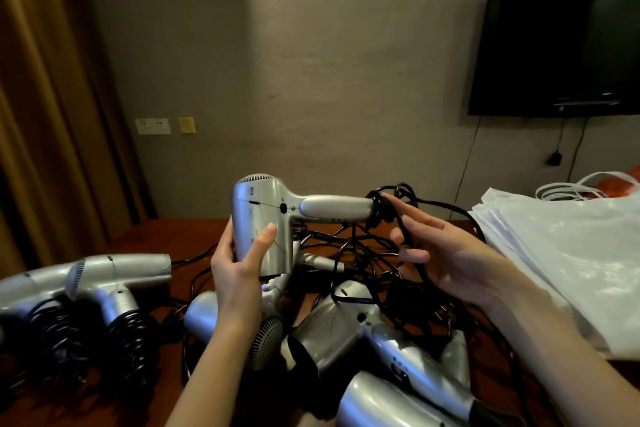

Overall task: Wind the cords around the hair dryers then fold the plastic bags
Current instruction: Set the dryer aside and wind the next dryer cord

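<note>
My left hand grips the barrel of a silver hair dryer held up over the table, its handle pointing right. Its black cord has a few turns around the end of the handle. My right hand is beside the handle end, palm up, with the cord running across its loosely curled fingers and down into the tangle. Two silver dryers with wound cords lie at the left. Several more dryers with loose tangled cords lie below my hands. A stack of white plastic bags lies at the right.
The dark wooden table holds everything. A curtain hangs at the left and a wall-mounted black TV is at the upper right, with wires hanging below it. Wall sockets sit low on the wall.
</note>
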### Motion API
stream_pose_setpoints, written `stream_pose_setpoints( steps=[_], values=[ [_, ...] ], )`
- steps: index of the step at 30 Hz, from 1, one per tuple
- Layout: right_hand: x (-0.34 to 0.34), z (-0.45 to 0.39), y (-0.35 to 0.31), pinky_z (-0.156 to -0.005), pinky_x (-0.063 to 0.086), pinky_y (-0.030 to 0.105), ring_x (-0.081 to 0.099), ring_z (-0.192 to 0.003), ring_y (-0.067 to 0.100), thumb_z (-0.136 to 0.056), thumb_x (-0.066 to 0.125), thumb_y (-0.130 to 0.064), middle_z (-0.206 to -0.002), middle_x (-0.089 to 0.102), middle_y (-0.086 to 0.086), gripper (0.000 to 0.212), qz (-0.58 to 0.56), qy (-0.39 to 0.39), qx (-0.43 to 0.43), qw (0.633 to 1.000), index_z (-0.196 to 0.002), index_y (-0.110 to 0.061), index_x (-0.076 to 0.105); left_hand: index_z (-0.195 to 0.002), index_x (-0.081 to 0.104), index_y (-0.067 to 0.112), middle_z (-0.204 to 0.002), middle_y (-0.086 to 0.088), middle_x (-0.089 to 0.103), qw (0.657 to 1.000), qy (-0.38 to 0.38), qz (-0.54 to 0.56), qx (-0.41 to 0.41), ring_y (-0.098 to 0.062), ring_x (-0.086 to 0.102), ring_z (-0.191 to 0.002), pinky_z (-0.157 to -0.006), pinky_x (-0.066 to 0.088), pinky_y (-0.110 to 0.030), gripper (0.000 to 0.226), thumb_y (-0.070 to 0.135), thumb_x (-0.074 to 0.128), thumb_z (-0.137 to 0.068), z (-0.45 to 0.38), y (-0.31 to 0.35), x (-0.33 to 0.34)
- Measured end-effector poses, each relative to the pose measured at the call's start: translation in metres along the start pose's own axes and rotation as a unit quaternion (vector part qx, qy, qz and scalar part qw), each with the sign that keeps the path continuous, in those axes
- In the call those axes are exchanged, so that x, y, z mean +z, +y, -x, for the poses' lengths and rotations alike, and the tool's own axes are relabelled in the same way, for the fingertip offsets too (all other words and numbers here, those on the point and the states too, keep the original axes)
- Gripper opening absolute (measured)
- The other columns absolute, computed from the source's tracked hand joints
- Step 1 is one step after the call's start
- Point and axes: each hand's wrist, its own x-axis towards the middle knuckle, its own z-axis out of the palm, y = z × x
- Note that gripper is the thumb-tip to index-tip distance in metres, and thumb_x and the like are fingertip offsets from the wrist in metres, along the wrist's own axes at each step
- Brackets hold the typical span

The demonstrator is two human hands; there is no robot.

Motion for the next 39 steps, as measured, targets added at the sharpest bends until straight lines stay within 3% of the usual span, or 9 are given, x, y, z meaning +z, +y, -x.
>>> stream_pose_setpoints(
  steps=[5,8,11,17,21,24,26,35,39],
  values=[
    [0.008,-0.011,0.02,-0.054,0.059,0.041,0.069,-0.056,0.016,-0.024,0.099,-0.012,-0.087,0.074,0.013,0.069,-0.068,0.035,-0.025,0.997,-0.091,-0.017,0.079,-0.117,0.067,0.019,-0.1,-0.006,0.073,0.999,0.003,0.031,-0.031,-0.021,0.069,-0.09,-0.08,0.052,-0.039,0.069,0.052,0.074,-0.057,0.0,-0.001,0.003],
    [0.017,-0.012,0.027,-0.055,0.06,0.04,0.067,-0.053,0.014,-0.048,0.087,-0.019,-0.074,0.071,0.007,0.031,-0.033,0.056,0.005,0.998,-0.077,-0.011,0.078,-0.119,0.066,0.018,-0.1,-0.007,0.072,0.998,-0.011,0.043,-0.045,-0.021,0.068,-0.09,-0.078,0.052,-0.038,0.071,0.052,0.074,-0.057,0.001,0.001,0.003],
    [0.018,-0.009,0.026,-0.048,0.056,0.028,0.057,-0.042,0.011,-0.065,0.069,-0.036,-0.061,0.063,0.004,0.03,0.078,0.074,0.028,0.994,-0.077,-0.008,0.07,-0.115,0.068,0.022,-0.097,-0.006,0.073,0.996,-0.042,0.055,-0.059,-0.022,0.068,-0.087,-0.07,0.052,-0.035,0.063,0.051,0.074,-0.059,0.001,0.002,0.002],
    [0.014,-0.009,0.027,-0.036,0.025,0.014,0.027,-0.035,0.008,-0.056,0.058,-0.075,-0.043,0.035,-0.002,0.059,0.392,0.128,0.017,0.911,-0.055,-0.016,0.056,-0.114,0.064,0.012,-0.092,-0.017,0.068,0.982,-0.12,0.088,-0.115,-0.028,0.066,-0.075,-0.056,0.053,-0.032,0.065,0.047,0.072,-0.06,0.003,0.004,0.007],
    [-0.001,-0.009,0.018,-0.039,0.025,0.014,0.031,-0.038,0.003,-0.052,0.073,-0.06,-0.045,0.039,-0.009,0.045,0.41,0.138,0.017,0.901,-0.051,-0.021,0.05,-0.113,0.066,0.011,-0.097,-0.024,0.067,0.979,-0.148,0.07,-0.117,-0.036,0.064,-0.083,-0.061,0.053,-0.034,0.064,0.046,0.074,-0.061,-0.001,0.003,0.003],
    [-0.014,-0.003,0.008,-0.039,0.029,0.012,0.038,-0.039,0.001,-0.06,0.086,-0.027,-0.048,0.047,-0.009,0.026,0.35,0.094,0.027,0.931,-0.05,-0.016,0.065,-0.108,0.066,0.007,-0.09,-0.022,0.067,0.973,-0.172,0.075,-0.134,-0.033,0.065,-0.074,-0.058,0.054,-0.033,0.064,0.045,0.074,-0.058,-0.003,0.005,-0.003],
    [-0.02,0.0,0.002,-0.04,0.032,0.011,0.043,-0.042,-0.002,-0.052,0.08,-0.03,-0.051,0.053,-0.01,0.01,0.367,0.074,0.002,0.927,-0.054,-0.024,0.072,-0.107,0.066,0.008,-0.088,-0.022,0.068,0.972,-0.183,0.072,-0.132,-0.031,0.065,-0.07,-0.056,0.055,-0.032,0.063,0.044,0.074,-0.057,-0.004,0.007,-0.006],
    [-0.036,0.003,-0.016,-0.061,0.045,0.027,0.059,-0.07,0.021,-0.061,0.081,-0.034,-0.079,0.067,0.014,0.036,0.465,0.053,0.028,0.883,-0.084,-0.006,0.076,-0.103,0.071,0.021,-0.094,-0.018,0.07,0.975,-0.205,0.008,-0.082,-0.034,0.067,-0.075,-0.059,0.054,-0.038,0.051,0.04,0.078,-0.056,-0.006,0.001,-0.009],
    [-0.024,0.009,-0.029,-0.038,0.016,0.013,0.029,-0.04,0.002,-0.072,0.067,-0.033,-0.051,0.038,-0.005,0.022,0.381,0.109,0.046,0.917,-0.071,-0.012,0.061,-0.13,0.06,0.021,-0.12,-0.014,0.066,0.974,-0.208,-0.089,-0.035,-0.036,0.065,-0.106,-0.088,0.053,-0.057,0.087,0.053,0.082,-0.052,-0.003,-0.003,-0.007]
  ],
)
